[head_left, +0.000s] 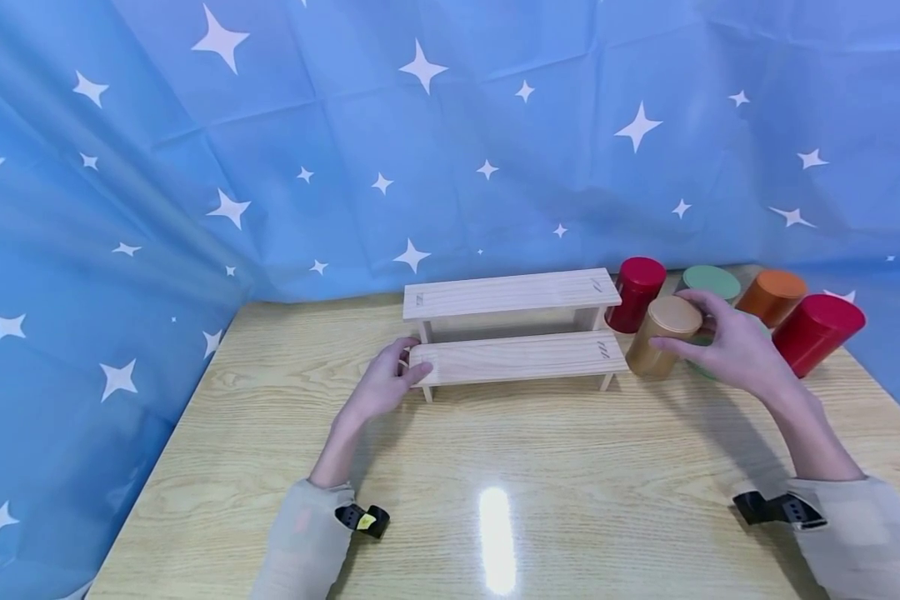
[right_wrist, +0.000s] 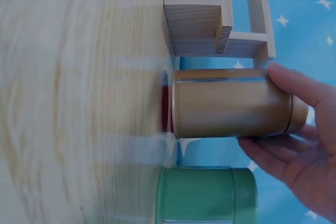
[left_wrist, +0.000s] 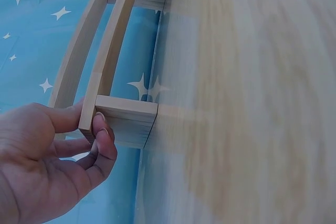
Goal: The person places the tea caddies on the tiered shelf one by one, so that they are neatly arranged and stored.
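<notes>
My left hand (head_left: 382, 379) pinches the left end of the lower board of a two-step wooden shelf (head_left: 517, 358), thumb on top and fingers below, as the left wrist view shows. At the shelf's right end, my right hand (head_left: 735, 342) grips a gold canister (head_left: 656, 337) near its lid, thumb on one side and fingers on the other. In the right wrist view the gold canister (right_wrist: 231, 106) is between the shelf and a green canister (right_wrist: 205, 195), its base close to the tabletop. The right hand partly hides a green canister behind it in the head view.
A red canister (head_left: 633, 292) stands behind the gold one, beside the upper step. Further right are another green canister (head_left: 708, 283), an orange one (head_left: 772, 296) and a larger red one (head_left: 817, 333). A blue star-patterned cloth (head_left: 457, 150) hangs behind the wooden table (head_left: 270, 467).
</notes>
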The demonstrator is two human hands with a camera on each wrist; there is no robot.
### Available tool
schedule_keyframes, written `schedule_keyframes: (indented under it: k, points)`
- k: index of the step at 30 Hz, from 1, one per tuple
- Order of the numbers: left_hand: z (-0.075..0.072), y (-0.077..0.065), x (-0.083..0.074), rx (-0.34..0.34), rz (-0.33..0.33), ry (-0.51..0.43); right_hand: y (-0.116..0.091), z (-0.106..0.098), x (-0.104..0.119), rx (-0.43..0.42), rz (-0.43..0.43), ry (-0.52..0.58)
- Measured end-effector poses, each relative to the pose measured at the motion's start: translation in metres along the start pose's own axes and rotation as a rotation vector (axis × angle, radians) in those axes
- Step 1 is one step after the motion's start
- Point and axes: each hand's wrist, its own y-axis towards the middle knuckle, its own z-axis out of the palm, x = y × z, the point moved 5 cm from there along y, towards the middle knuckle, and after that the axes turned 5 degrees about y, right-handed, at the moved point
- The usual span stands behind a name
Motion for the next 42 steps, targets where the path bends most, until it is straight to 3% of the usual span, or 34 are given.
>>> schedule_keyframes:
  k: [13,24,42]
  points:
    - [0.003,0.001,0.002,0.011,-0.023,-0.058,-0.007,-0.023,0.015,-0.137,-0.022,0.039]
    - [0.003,0.000,-0.001,0.010,-0.040,-0.087,-0.010,-0.031,0.037,-0.216,-0.108,0.108]
    - [0.003,0.000,0.002,0.007,-0.080,-0.112,0.004,-0.009,0.082,-0.171,-0.200,0.165]
